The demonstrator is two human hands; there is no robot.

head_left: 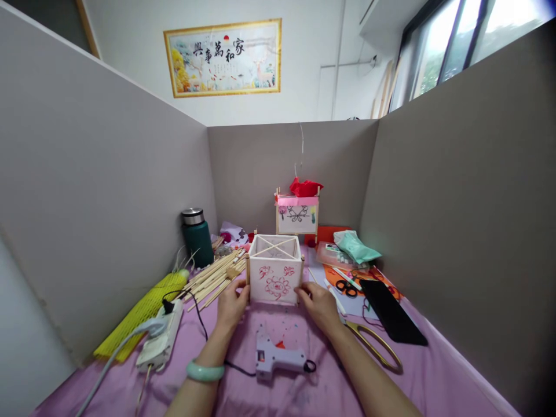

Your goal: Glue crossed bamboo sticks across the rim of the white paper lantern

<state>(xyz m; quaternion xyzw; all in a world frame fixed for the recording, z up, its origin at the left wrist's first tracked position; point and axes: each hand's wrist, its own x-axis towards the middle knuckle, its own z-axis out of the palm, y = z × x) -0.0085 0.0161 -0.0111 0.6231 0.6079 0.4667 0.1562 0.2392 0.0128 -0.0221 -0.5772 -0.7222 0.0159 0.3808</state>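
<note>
A small square lantern (275, 277) of wooden sticks and white paper with red flower drawings stands on the purple cloth (278, 394). My left hand (232, 302) grips its lower left corner post, fingers closed on it. My right hand (319, 302) presses against its lower right corner in the same way. A pale purple hot glue gun (278, 359) lies on the cloth just in front of my wrists. A second finished lantern (297, 214) with pink trim and a butterfly drawing stands behind the first.
Bamboo sticks (215, 278) and a yellow mesh sleeve (143, 310) lie left, beside a power strip (163, 336) and a green flask (197, 237). Right are scissors (347, 288), gold-handled scissors (377, 347), a black phone (391, 318) and a teal cloth (356, 246). Grey partition walls (87, 202) surround the desk.
</note>
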